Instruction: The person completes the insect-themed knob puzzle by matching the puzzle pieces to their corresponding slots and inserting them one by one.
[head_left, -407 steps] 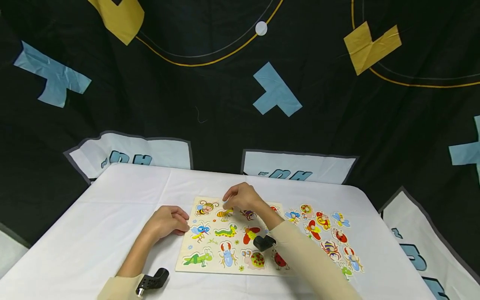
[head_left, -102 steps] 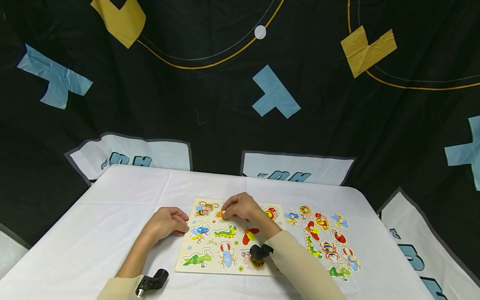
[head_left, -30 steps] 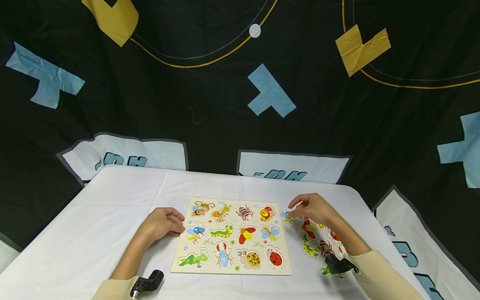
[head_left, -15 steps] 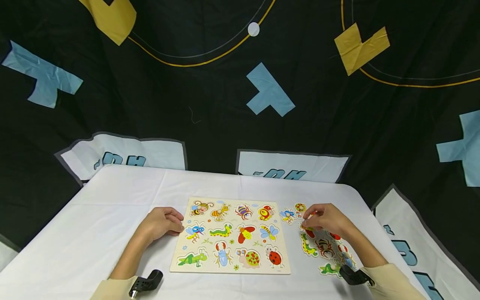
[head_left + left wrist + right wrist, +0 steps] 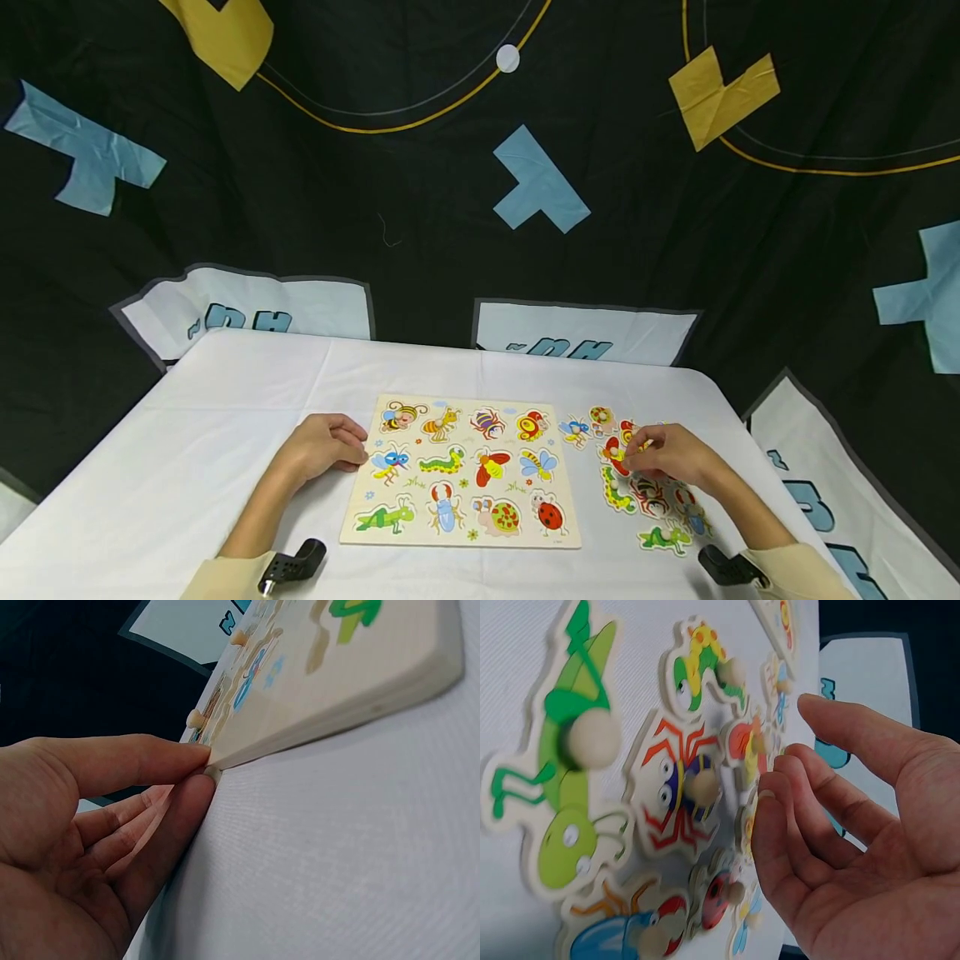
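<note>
My left hand (image 5: pixel 322 446) is at the left edge of a wooden insect puzzle board (image 5: pixel 423 537), thumb and index finger pinching that edge in the left wrist view. To the right, my right hand (image 5: pixel 671 454) hovers over loose knobbed puzzle pieces, thumb apart from its curved fingers and nothing between them. Its fingertips are close to a red-winged bug piece (image 5: pixel 611 454). Around it lie a caterpillar piece (image 5: pixel 615 492), a spider piece (image 5: pixel 667 780), a grasshopper piece (image 5: pixel 562 817) and a blue beetle piece (image 5: pixel 604 941). The hand partly hides several pieces in the head view.
A white cloth (image 5: pixel 247 375) covers the table. A mosquito piece (image 5: pixel 574 431) and a snail piece (image 5: pixel 601 419) lie just right of the board. Behind the table hangs a black backdrop (image 5: pixel 420 225) with blue and yellow shapes.
Earlier my right hand was over the board's top row; it has since moved right to the loose pieces, then slightly closer over them. The left hand stays at the board's edge.
</note>
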### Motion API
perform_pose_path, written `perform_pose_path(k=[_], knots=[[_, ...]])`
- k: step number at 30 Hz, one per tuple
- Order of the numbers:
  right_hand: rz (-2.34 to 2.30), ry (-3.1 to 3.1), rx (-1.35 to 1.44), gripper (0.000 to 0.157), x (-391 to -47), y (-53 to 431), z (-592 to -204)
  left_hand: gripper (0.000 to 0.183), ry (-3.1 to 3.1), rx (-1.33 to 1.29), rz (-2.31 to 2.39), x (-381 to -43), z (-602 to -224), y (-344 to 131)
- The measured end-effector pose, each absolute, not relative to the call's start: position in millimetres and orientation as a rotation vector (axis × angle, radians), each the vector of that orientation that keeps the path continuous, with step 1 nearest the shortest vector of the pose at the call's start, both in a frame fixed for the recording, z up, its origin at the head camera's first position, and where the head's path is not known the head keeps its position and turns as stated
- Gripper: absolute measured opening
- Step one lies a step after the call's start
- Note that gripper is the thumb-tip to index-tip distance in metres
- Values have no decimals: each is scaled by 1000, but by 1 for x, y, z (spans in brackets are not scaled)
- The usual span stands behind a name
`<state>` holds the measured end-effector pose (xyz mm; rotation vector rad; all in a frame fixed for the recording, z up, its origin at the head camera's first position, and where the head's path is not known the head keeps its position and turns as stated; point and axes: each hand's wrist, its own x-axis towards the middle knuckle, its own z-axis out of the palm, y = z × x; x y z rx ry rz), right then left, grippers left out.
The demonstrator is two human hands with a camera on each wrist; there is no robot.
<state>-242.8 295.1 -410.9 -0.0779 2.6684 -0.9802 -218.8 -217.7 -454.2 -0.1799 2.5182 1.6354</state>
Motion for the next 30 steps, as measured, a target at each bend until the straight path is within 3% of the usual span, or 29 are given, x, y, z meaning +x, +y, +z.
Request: perform_pose_path(k=[30], knots=[[-1049,2467,-136,28,-230,327,-424,34,2534,-175,1623,-219,-456,-218]])
